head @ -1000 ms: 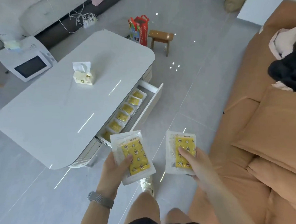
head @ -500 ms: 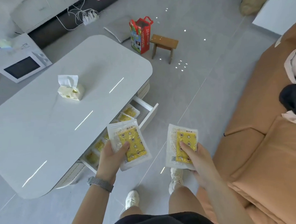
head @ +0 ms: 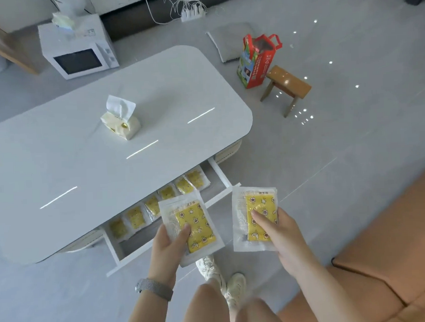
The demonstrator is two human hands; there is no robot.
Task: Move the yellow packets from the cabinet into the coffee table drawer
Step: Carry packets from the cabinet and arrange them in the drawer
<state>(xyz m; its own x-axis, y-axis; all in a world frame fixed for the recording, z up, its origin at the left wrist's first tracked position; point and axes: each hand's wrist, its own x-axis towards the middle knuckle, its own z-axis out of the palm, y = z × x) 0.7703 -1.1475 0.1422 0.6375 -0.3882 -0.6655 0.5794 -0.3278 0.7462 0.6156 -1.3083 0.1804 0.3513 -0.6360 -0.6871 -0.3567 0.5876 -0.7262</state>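
The left hand (head: 170, 246) pinches 1 yellow packet (head: 194, 225) at its lower edge, thumb on top; the right hand (head: 281, 233) grips a second packet (head: 256, 217) the same way, both held above the floor just in front of the open drawer (head: 171, 240). They look light, thin, floppy and slick-wrapped, so an edge pinch should suffice; beyond, 6 packets (head: 167, 192) lie in a row inside the drawer under the coffee table (head: 83, 153).

Both forearms are seen bare, no sleeves reaching them; a silver-grey mesh-band watch (head: 154, 289) is worn on the left wrist; the legs are bare below dark shorts barely seen at the bottom edge; off-white lace-up sneakers (head: 222, 281) are worn.
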